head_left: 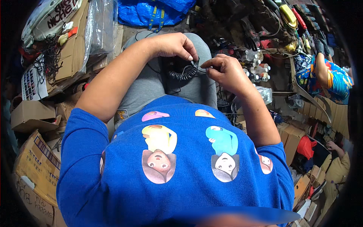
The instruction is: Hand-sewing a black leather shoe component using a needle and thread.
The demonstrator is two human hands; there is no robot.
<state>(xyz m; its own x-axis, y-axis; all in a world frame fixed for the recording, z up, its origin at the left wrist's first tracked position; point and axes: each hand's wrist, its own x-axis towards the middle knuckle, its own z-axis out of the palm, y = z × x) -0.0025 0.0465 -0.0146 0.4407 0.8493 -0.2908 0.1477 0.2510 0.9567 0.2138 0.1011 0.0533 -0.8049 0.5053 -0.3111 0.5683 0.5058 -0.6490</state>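
Between the thighs of a seated person, seen from above, hung a black, tightly coiled, spring-like cable [183, 74], its loops curving in a shallow arc. The person's left hand [177, 44] was bent down over it from the upper left, thumb and fingers pinched on the coil's upper right end. Just beside it, with a small gap between the two hands, the right hand [228, 71] pointed inward, thumb and forefinger pinching a thin black strand [201, 70]; whether that strand belonged to the coil was too small to tell.

Beneath the hands were the person's soft grey trousers [141, 90], and nearer the camera a bright blue T-shirt [185, 132] printed with cartoon figures. Beyond the knees lay a shiny blue plastic bag [143, 13].

To the left, flat brown cardboard sheets [72, 56] lay near a tangle of thin black wires [47, 60], with an open brown cardboard box [30, 117] closer in. To the right stood a cluster of small clear plastic bottles [251, 56]. Farther right was another person in multicoloured, mostly blue clothing [338, 85]; below, near a crumpled red plastic bag [305, 146], was someone in tan clothing [338, 170].
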